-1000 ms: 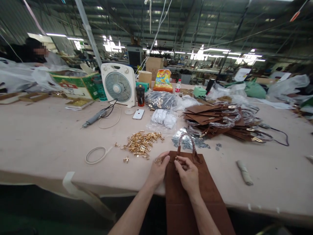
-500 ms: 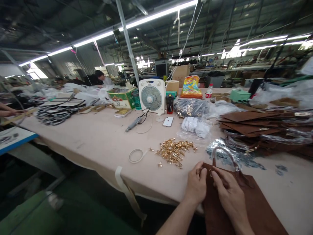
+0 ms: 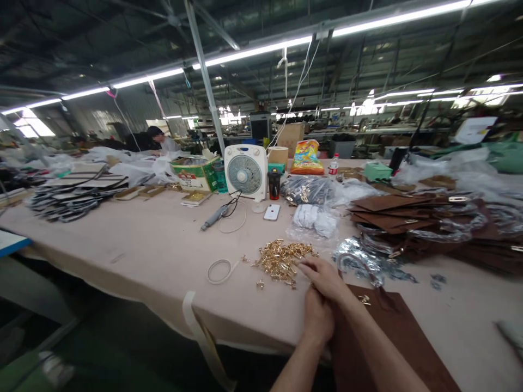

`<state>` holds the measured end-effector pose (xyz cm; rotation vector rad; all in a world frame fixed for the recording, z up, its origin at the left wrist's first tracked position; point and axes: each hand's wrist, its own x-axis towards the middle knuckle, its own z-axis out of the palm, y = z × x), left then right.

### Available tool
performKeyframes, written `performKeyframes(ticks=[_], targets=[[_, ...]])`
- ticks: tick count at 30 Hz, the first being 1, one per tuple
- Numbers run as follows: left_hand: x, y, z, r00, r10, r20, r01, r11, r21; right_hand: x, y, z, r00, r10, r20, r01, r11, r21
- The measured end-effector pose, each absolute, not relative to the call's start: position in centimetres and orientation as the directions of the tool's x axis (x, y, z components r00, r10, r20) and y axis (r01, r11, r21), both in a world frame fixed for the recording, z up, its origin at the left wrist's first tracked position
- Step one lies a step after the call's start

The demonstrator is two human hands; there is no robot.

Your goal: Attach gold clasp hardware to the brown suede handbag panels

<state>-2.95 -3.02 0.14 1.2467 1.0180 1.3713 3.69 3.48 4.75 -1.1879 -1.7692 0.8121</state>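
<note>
A brown handbag [image 3: 379, 337] with a plastic-wrapped handle [image 3: 359, 264] lies at the table's front edge. Two small gold metal fittings [image 3: 365, 300] show near its top. My left hand [image 3: 317, 317] is closed at the bag's upper left corner, its fingertips covered by the other hand. Crossing over it, my right hand [image 3: 324, 277] has its fingers drawn together at the right edge of a pile of gold metal fittings [image 3: 280, 258]. Whatever lies between those fingers is too small to make out.
Left of the pile lies a white tape loop [image 3: 219, 271]. Behind are a corded grey tool [image 3: 214, 218], a fan [image 3: 245, 173], a phone [image 3: 272, 212] and a dark bottle [image 3: 274, 185]. More brown bags [image 3: 408, 218] are stacked at right, beside silvery plastic pieces [image 3: 355, 253].
My right hand has left the bag's top and swung left over my left hand to the pile. Gold fittings on the bag are now uncovered. The whole view has shifted slightly.
</note>
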Motion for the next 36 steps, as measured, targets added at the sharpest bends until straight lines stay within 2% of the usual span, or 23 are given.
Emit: performKeyframes(ticks=[3, 7, 11, 18, 24, 27, 31, 33, 36], targets=[[-3.0, -2.6, -0.7, -0.009, 0.993, 0.114, -0.122, -0.115, 0.986, 2.7, 5.3, 4.4, -0.252, 0.951, 0.179, 0.498, 0.286, -0.819], [-3.2, -2.0, -1.7, -0.069, 0.997, 0.032, -0.124, -0.040, 0.992, 1.5, 6.4, 3.6, -0.189, 0.969, 0.161, 0.585, 0.243, -0.774], [-3.2, -1.8, -1.9, -0.105, 0.994, -0.032, -0.197, 0.011, 0.980, 0.9, 7.0, 2.9, -0.166, 0.979, 0.115, 0.663, 0.197, -0.722], [-3.1, -1.9, -1.6, -0.115, 0.993, -0.001, -0.241, -0.027, 0.970, 0.4, 7.1, 3.1, -0.164, 0.986, 0.017, 0.764, 0.138, -0.630], [-3.0, -1.5, -2.0, -0.142, 0.990, -0.009, -0.263, -0.029, 0.964, -0.4, 5.7, 5.0, -0.015, 1.000, 0.019, 0.785, 0.024, -0.619], [-3.1, -1.4, -2.4, -0.101, 0.995, -0.004, -0.275, -0.024, 0.961, 0.3, 4.7, 6.2, 0.066, 0.993, 0.100, 0.723, 0.021, -0.691], [-3.3, 0.0, -2.8, -0.024, 0.999, 0.043, -0.101, -0.045, 0.994, 3.1, 4.7, 6.4, 0.180, 0.963, 0.202, 0.598, 0.056, -0.800], [-3.3, 0.3, -2.6, -0.015, 0.993, 0.121, -0.044, -0.121, 0.992, 5.5, 4.1, 6.0, 0.251, 0.944, 0.214, 0.431, 0.088, -0.898], [-3.1, 0.1, -1.9, -0.089, 0.979, 0.185, 0.045, -0.182, 0.982, 10.2, 2.2, 5.3, 0.361, 0.912, 0.192, 0.033, 0.194, -0.981]])
